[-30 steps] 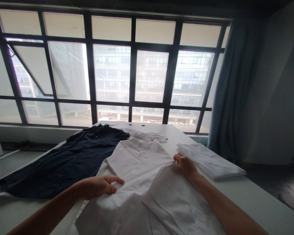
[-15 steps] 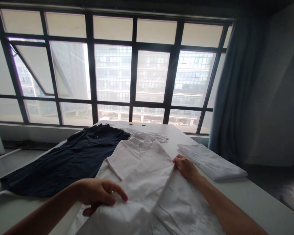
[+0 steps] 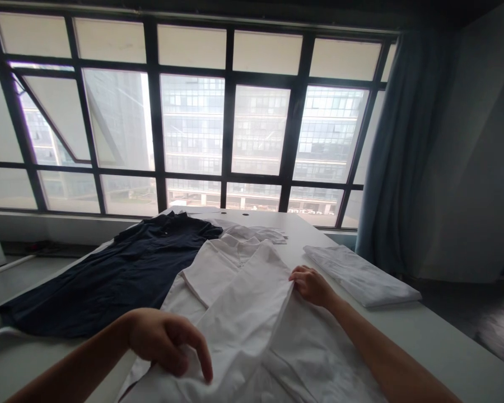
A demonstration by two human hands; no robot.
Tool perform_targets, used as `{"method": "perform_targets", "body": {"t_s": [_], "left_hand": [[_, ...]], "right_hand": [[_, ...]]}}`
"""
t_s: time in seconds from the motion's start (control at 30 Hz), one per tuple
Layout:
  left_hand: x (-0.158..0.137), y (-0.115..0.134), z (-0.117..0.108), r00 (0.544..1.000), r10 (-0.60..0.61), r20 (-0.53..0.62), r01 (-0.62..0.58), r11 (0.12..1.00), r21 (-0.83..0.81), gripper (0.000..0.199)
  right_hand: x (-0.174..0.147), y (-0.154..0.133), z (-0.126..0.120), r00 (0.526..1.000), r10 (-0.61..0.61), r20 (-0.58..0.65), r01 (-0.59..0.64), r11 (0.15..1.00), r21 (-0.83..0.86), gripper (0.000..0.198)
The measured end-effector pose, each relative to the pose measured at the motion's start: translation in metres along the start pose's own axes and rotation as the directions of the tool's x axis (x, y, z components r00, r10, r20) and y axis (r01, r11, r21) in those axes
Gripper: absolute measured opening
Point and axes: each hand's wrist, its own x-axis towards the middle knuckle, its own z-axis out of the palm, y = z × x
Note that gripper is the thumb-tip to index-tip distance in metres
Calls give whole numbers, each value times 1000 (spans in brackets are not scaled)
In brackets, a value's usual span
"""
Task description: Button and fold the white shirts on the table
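A white shirt (image 3: 231,308) lies spread in front of me with its collar pointing away and one side folded over toward the middle. My right hand (image 3: 313,285) pinches the fold's right edge between thumb and fingertips. Over the lower left part of the shirt is my left hand (image 3: 163,341). Its index finger is stretched out and points down at the cloth, with a gap to the thumb; the other fingers are mostly hidden. The near end of the shirt runs out of view at the bottom.
A dark navy garment (image 3: 105,280) lies flat on the white table (image 3: 441,347) to the left. A folded white garment (image 3: 361,274) rests at the right, and more white cloth (image 3: 256,230) lies beyond the collar. Windows and a blue-grey curtain (image 3: 386,168) stand behind.
My left hand has shifted slightly, its index finger now pointing further down toward me. My right hand has moved a little left with the shirt's edge in its pinch.
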Motion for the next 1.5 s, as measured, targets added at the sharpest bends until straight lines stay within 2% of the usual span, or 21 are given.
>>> {"method": "perform_targets", "body": {"t_s": [0.1,0.17,0.23,0.27,0.3,0.33,0.4,0.47,0.5,0.53,0.6,0.7,0.77,0.9,1.03,1.13,1.2,1.27,1.33,1.4,1.5], "left_hand": [[-3,-6,-5,997,-58,58,54,997,61,76],[-2,-12,-10,982,-169,82,155,975,162,85],[0,-14,-13,958,-287,20,272,925,266,86],[2,-14,-13,951,-301,-74,308,897,316,78],[4,-13,-13,943,-263,-202,322,875,363,66],[7,-12,-12,924,-172,-343,311,858,408,54],[16,-8,-6,823,107,-558,234,831,505,48],[29,-5,4,722,360,-591,105,788,607,50],[36,-4,10,703,449,-552,33,755,655,50],[42,-4,18,702,518,-489,-36,712,701,52],[54,-6,32,756,574,-315,-148,619,772,63],[63,-11,48,845,525,-104,-236,540,808,80],[64,-14,53,865,499,-53,-253,524,813,81],[60,-14,61,882,471,-27,-257,527,810,83],[61,-4,65,890,456,17,-288,533,796,81],[71,2,39,853,518,-67,-263,537,801,69],[83,-1,4,821,528,-217,-108,516,850,64],[94,-10,-40,788,463,-406,146,501,853,59],[103,-24,-82,756,370,-539,341,481,808,58],[108,-38,-117,737,278,-616,458,465,758,60],[114,-52,-152,718,178,-673,540,467,700,65]], "right_hand": [[-1,-3,-3,1000,-15,-10,15,1000,17,29],[-2,-4,-4,1000,-22,-6,22,1000,16,30],[-2,-5,-5,1000,-30,9,30,999,9,30],[-2,-6,-5,999,-31,21,31,999,6,29],[-2,-7,-6,999,-29,37,28,1000,2,27],[-2,-9,-6,999,-19,49,19,1000,-6,24],[-1,-15,-6,999,17,48,-15,999,-29,19],[0,-22,-3,1000,29,6,-29,998,-51,25],[0,-25,-1,1000,23,-15,-24,998,-55,29],[0,-28,2,1000,13,-19,-14,998,-53,35],[-1,-31,8,999,4,46,-2,999,-34,55],[-3,-31,14,968,45,247,-48,999,4,71],[-3,-29,12,945,62,320,-70,997,14,73],[6,-27,-5,937,20,348,-24,1000,8,76],[23,-21,-19,933,64,354,-47,997,-55,53],[40,-12,-11,967,155,200,-119,976,-182,43],[52,-6,2,966,204,161,-165,960,-229,50],[63,0,18,944,259,206,-210,950,-233,54],[74,5,34,925,292,242,-238,944,-231,56],[86,10,47,915,320,245,-266,936,-229,57],[104,20,61,898,389,204,-355,916,-185,57]]}}
